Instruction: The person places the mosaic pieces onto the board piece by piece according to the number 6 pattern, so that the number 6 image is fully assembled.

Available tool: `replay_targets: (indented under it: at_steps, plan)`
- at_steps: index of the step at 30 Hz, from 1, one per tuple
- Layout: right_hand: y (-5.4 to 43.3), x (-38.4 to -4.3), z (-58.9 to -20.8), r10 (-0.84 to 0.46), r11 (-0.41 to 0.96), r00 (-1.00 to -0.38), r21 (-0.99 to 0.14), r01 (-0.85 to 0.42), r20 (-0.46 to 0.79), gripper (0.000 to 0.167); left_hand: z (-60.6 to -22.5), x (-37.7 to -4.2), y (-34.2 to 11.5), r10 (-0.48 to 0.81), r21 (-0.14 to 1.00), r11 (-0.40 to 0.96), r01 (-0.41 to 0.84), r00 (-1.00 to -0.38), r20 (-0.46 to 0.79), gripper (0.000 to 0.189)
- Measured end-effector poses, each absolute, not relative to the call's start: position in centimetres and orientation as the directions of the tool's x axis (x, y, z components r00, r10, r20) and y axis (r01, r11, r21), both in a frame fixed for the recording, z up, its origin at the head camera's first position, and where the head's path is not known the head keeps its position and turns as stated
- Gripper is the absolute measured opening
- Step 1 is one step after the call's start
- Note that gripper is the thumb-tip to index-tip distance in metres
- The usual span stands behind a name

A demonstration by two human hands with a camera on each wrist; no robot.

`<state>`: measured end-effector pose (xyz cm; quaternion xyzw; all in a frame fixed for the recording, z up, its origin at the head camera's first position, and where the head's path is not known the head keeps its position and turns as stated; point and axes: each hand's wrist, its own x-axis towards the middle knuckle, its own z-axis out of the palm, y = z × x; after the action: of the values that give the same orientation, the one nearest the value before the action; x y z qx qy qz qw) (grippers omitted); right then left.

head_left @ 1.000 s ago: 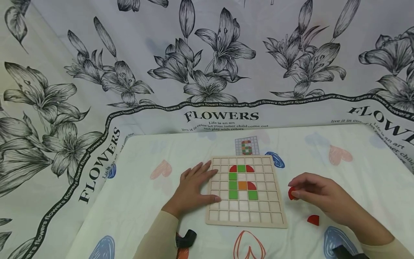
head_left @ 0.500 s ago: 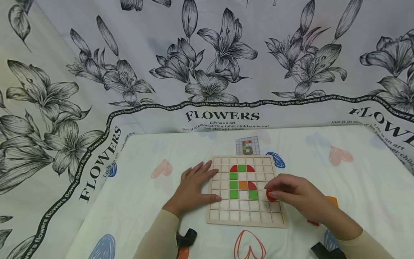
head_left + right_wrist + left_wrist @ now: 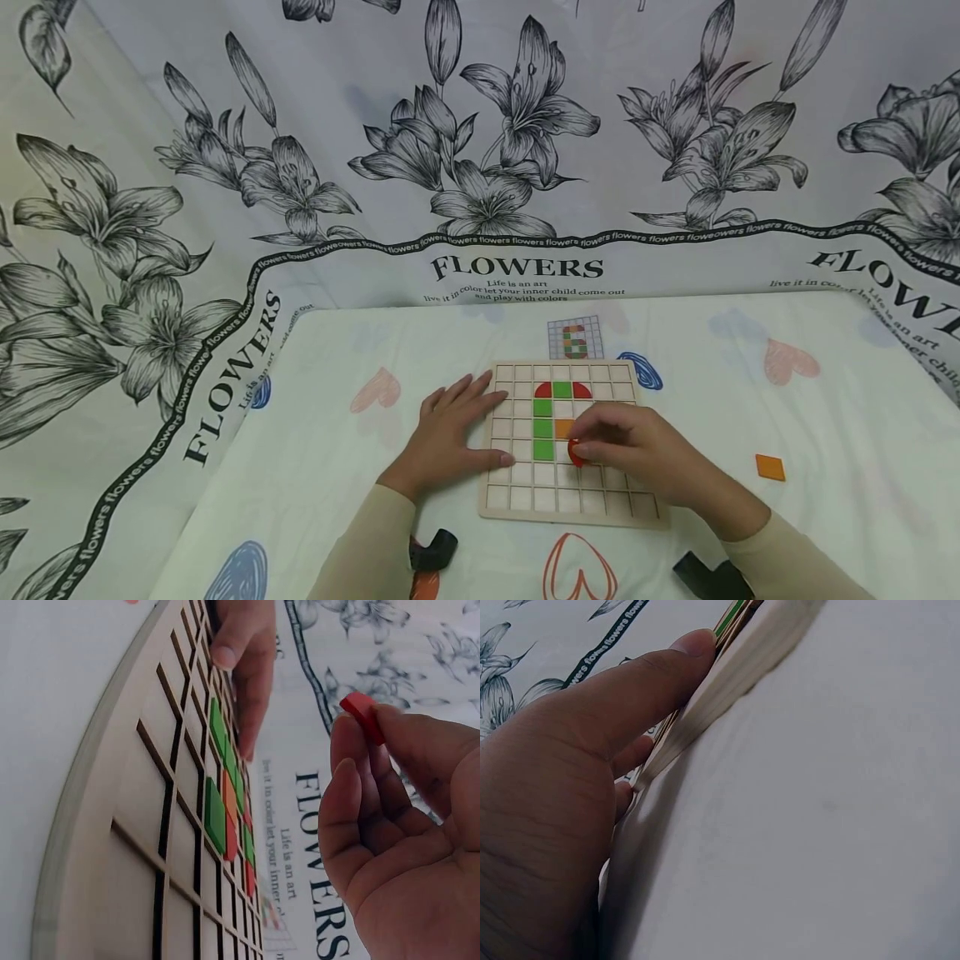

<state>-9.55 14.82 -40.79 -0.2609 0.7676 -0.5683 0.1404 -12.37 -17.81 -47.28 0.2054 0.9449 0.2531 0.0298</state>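
Note:
Between thumb and fingertips, my right hand (image 3: 641, 450) pinches a red quarter-round tile (image 3: 576, 452). The right wrist view shows this red tile (image 3: 363, 716) raised off the wooden grid board (image 3: 82, 847). My left hand (image 3: 442, 437) rests along the left edge of the grid board (image 3: 517, 500), fingers spread and thumb on the rim. In the left wrist view, the thumb lies on the board's edge (image 3: 720, 690). Set in the grid are green tiles (image 3: 543, 429), an orange tile (image 3: 563, 429) and red tiles (image 3: 543, 391). My right fingers cover part of the pattern.
Behind the board lies a small gridded pattern card (image 3: 555, 337). A loose orange tile (image 3: 770, 467) is on the printed tablecloth (image 3: 420, 350) at the right. Black straps (image 3: 435, 550) sit at both wrists. A flower-printed cloth (image 3: 315, 125) hangs behind.
My right hand has carried the red tile leftward, from beside the board to over its middle. The loose red tile on the cloth is now hidden by the right arm. The left hand stays put.

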Motion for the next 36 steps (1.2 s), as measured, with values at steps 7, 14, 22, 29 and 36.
replay_targets:
  at_steps: [7, 14, 22, 29, 36]
  plan:
    - [12.7, -10.2, -41.4, -0.572, 0.307, -0.819, -0.917, -0.255, 0.036, 0.007, -47.3, -12.5, -17.6, 0.41, 0.48, 0.791, 0.381, -0.911, 0.048, 0.092]
    - [11.3, -10.6, -42.5, -0.588, 0.382, -0.809, -0.876, -0.294, 0.015, 0.004, -47.4, -12.6, -17.6, 0.416, 0.474, 0.791, 0.387, -0.908, 0.048, 0.093]
    - [10.8, -10.6, -43.6, -0.598, 0.421, -0.802, -0.857, -0.298, -0.016, 0.005, -47.4, -12.5, -17.6, 0.412, 0.475, 0.794, 0.379, -0.91, 0.038, 0.093]
    - [10.8, -10.6, -44.0, -0.605, 0.43, -0.797, -0.842, -0.325, -0.001, 0.008, -47.4, -12.5, -17.6, 0.407, 0.47, 0.801, 0.371, -0.913, 0.029, 0.093]
    - [10.9, -10.7, -44.2, -0.603, 0.449, -0.798, -0.818, -0.359, 0.019, 0.011, -47.2, -12.6, -17.8, 0.409, 0.474, 0.797, 0.373, -0.912, 0.03, 0.092]
